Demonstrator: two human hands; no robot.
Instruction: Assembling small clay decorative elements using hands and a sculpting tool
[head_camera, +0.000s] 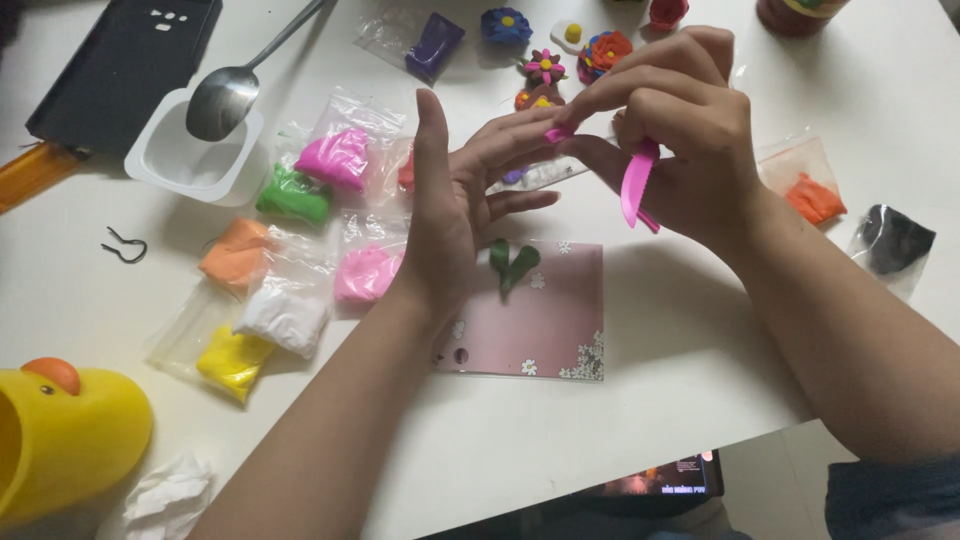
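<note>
White tabletop (620, 420) spreads under us, clay bags (300, 250) lying left. Our left hand (455, 205) is flat open, empty; our right hand (680, 120) grips a pink plastic knife (636, 182), fingertips pinching a pink clay bit (558, 133). Best we press lightly, keeping it thin.

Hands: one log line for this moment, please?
left hand open, flat | right hand pinching pink clay, holding pink knife | green leaves on card
</note>
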